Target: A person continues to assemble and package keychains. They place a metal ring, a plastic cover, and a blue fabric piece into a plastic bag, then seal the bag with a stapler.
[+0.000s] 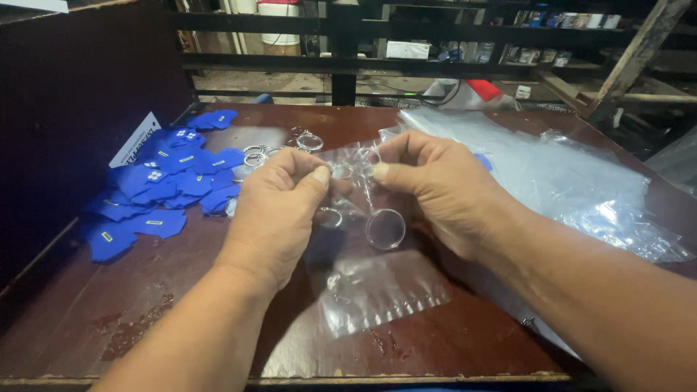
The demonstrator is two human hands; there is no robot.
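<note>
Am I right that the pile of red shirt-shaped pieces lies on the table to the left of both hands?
Not quite: the head view shows the shirt-shaped pieces are blue, not red. They do lie on the table, left of the left hand and right hand.

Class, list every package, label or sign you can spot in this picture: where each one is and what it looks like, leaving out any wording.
Small bag: clear plastic, pinched between left hand and right hand.
Bag pile: clear plastic sheets, table's right side.
White card: slanted, propped against the dark left wall, dark print.
Blue patches: shirt-shaped, small yellow or white marks, heaped at left.
White box: on the floor beyond the railing.
</note>
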